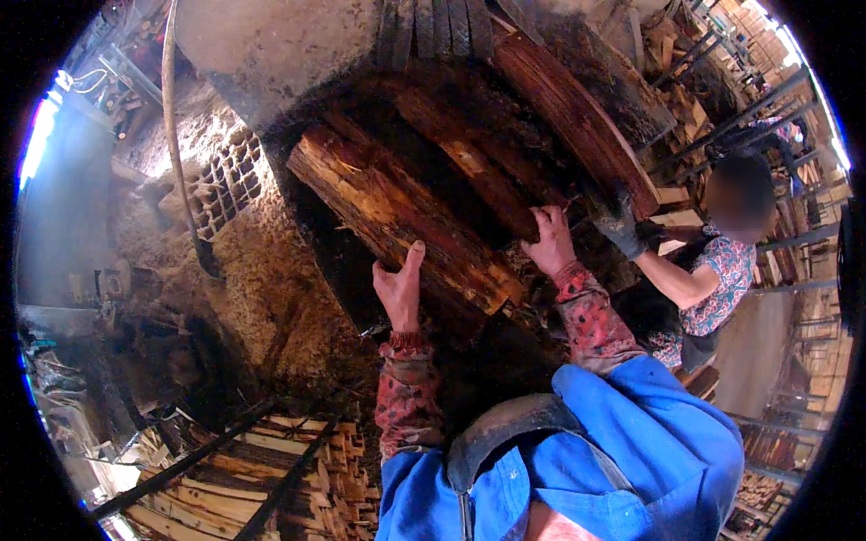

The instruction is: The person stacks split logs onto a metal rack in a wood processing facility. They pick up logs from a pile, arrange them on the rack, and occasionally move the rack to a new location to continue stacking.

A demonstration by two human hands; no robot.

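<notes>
A thick bark-edged wood slab (397, 212) lies slanted before me. My left hand (397, 288) is at its near left edge, thumb raised and spread from the fingers; the thumb overlaps the slab in view. My right hand (550, 242) has its fingers bent over the near end of a narrower dark slab (474, 167) further right. To the right lies a long reddish-brown slab (577, 99); a co-worker's gloved hand (618, 225) is by its near end.
Dark flexible strips (437, 27) hang beyond the slabs, beside a large grey metal panel (271, 54). A co-worker (722, 270) stands close on the right. Sawdust (271, 307) and a long-handled tool (176, 135) are at left. Stacked boards (234, 478) lie lower left.
</notes>
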